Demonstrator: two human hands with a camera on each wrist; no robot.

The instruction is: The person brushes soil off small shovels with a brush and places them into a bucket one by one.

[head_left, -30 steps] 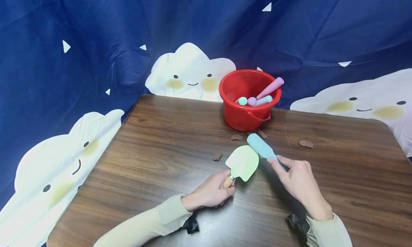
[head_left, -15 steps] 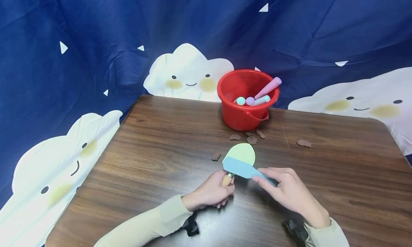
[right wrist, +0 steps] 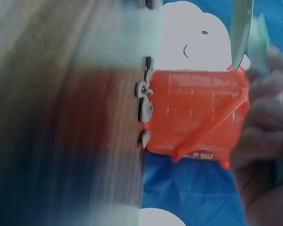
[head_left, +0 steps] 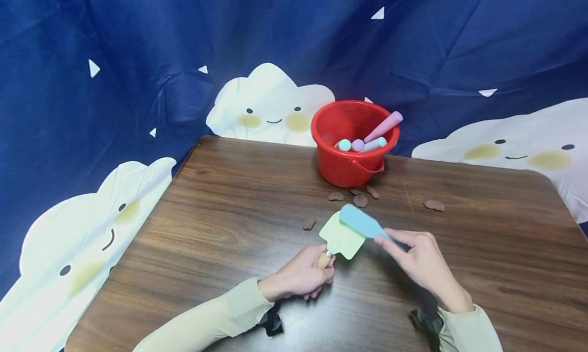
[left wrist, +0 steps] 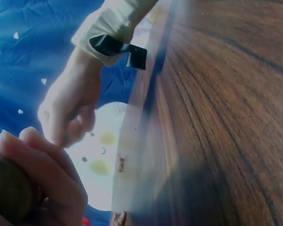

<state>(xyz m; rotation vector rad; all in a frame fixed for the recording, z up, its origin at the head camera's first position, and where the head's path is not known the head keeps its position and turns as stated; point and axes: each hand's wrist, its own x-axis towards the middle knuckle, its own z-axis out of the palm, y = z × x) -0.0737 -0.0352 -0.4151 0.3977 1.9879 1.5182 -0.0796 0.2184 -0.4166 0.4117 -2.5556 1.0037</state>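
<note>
My left hand (head_left: 307, 271) grips the wooden handle of a small pale green trowel (head_left: 339, 240), held over the table with its blade pointing away. My right hand (head_left: 424, 260) pinches the handle of a light blue spatula-shaped tool (head_left: 360, 222). Its flat head overlaps the far right part of the trowel blade; whether they touch I cannot tell. In the right wrist view the trowel blade (right wrist: 241, 35) shows edge-on beside the blurred blue tool (right wrist: 258, 44). The left wrist view has the wooden handle end (left wrist: 9, 190) within the left fingers.
A red bucket (head_left: 342, 168) stands at the table's far edge, with several pastel-handled tools in it, one pink handle (head_left: 385, 126) sticking out. Several brown flakes (head_left: 360, 201) lie before it, one (head_left: 434, 205) further right and one (head_left: 310, 223) left of the trowel.
The blue tool swept from the trowel's far right edge toward its handle, then back up to the far right part of the blade. The left hand stayed nearly still; the trowel's tilt shifted slightly.
</note>
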